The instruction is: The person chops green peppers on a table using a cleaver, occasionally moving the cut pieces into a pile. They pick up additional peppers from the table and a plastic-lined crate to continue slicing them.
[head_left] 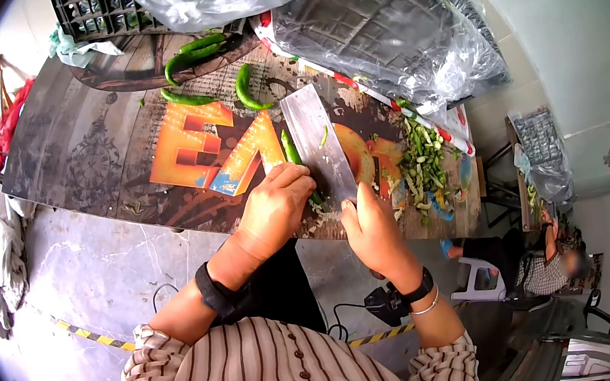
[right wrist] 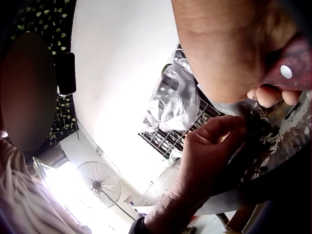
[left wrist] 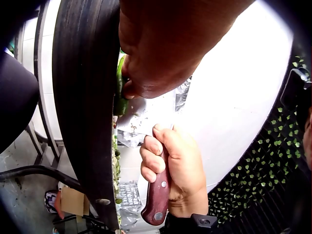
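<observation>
My right hand (head_left: 374, 231) grips the dark red wooden handle (left wrist: 157, 197) of a cleaver, whose broad blade (head_left: 318, 142) points away over the table. A thin green sliver lies on the blade's face. Just left of the blade, my left hand (head_left: 276, 203) holds a green chili pepper (head_left: 290, 148) down with bent fingers, its tip showing beyond them. In the left wrist view part of the pepper (left wrist: 120, 87) shows under those fingertips. Whole green chilies (head_left: 249, 88) lie farther back on the table. Chopped chili pieces (head_left: 421, 160) are heaped right of the blade.
The printed wooden table (head_left: 68, 144) has its near edge close to my body. Behind it stand a black crate (head_left: 101, 13) and a plastic-covered crate (head_left: 375, 19). At the right, another person (head_left: 547, 270) sits near a white stool (head_left: 478, 279).
</observation>
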A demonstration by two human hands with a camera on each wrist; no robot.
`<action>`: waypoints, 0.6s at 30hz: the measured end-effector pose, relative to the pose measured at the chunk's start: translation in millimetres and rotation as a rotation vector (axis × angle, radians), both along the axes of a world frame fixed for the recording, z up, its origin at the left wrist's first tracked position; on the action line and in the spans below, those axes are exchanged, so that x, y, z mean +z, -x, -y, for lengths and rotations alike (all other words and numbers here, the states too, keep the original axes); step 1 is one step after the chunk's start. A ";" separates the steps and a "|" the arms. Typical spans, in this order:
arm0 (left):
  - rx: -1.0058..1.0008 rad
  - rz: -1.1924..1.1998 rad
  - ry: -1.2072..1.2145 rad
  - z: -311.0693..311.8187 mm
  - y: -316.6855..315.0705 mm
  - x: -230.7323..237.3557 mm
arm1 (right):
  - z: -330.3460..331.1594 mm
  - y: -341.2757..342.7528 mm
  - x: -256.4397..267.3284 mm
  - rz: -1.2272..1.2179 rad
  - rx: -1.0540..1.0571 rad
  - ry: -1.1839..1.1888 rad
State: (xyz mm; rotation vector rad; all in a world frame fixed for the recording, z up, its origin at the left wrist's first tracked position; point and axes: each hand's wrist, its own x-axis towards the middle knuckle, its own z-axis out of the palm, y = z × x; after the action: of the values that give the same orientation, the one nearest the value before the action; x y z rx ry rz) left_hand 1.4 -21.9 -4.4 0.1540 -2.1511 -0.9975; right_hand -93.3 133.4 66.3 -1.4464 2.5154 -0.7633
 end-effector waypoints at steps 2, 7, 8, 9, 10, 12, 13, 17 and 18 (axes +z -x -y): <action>0.012 -0.022 0.007 0.1 0.4 -1.0 | 0.1 1.2 -0.4 -0.016 0.009 0.011; 0.019 0.000 -0.031 -0.5 -0.5 -0.8 | -0.9 2.2 1.3 0.009 0.012 -0.002; 0.011 -0.003 -0.050 -0.3 -0.7 -1.2 | -3.8 1.8 1.9 0.009 0.016 0.005; 0.006 -0.006 -0.071 1.0 -0.3 -1.1 | -10.2 0.3 2.3 0.006 0.026 0.001; 0.016 -0.006 -0.073 2.4 -0.2 -0.6 | -16.3 -1.1 2.5 0.005 0.039 -0.009; -0.012 -0.007 -0.079 2.4 0.3 -0.5 | -20.6 -4.4 7.2 0.066 0.018 -0.031; -0.009 -0.001 -0.073 1.9 0.2 0.1 | -21.9 -5.2 7.6 0.054 0.009 -0.055; 0.013 0.010 -0.061 1.6 0.9 -0.3 | -12.1 0.1 6.4 0.019 0.020 -0.060; 0.002 0.005 -0.054 2.4 2.2 -0.9 | -8.6 1.1 8.2 0.014 0.010 -0.053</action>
State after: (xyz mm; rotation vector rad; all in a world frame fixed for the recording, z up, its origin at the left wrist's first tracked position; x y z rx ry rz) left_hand -0.8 -24.2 -5.3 0.1852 -2.1293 -1.0554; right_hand -94.5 142.0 74.5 -1.4300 2.4965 -0.6981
